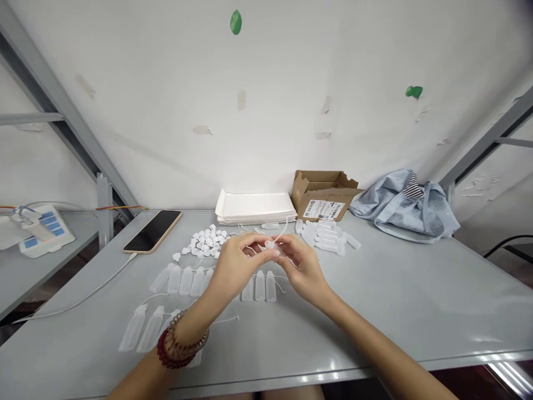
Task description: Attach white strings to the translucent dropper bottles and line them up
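Observation:
My left hand [244, 255] and my right hand [302, 266] meet above the middle of the table, fingertips closed on a small translucent plastic bottle [270, 244]. A thin white cord [283, 229] sticks up from it; fingers hide most of the bottle. Under and beside my left hand, a row of translucent bottles [186, 281] lies on the table, with more bottles [260, 286] between the hands. Nearer the front edge are further bottles [134, 329], some partly covered by my left forearm. A pile of small white caps [207, 240] lies behind my left hand.
Loose translucent bottles [328, 236] lie before an open cardboard box [327, 197]. A stack of white trays or envelopes [256, 207] stands against the wall. A phone [153, 231] on a white cable lies left, a light-blue cloth bag [406, 208] right. Metal posts flank the table [395, 300].

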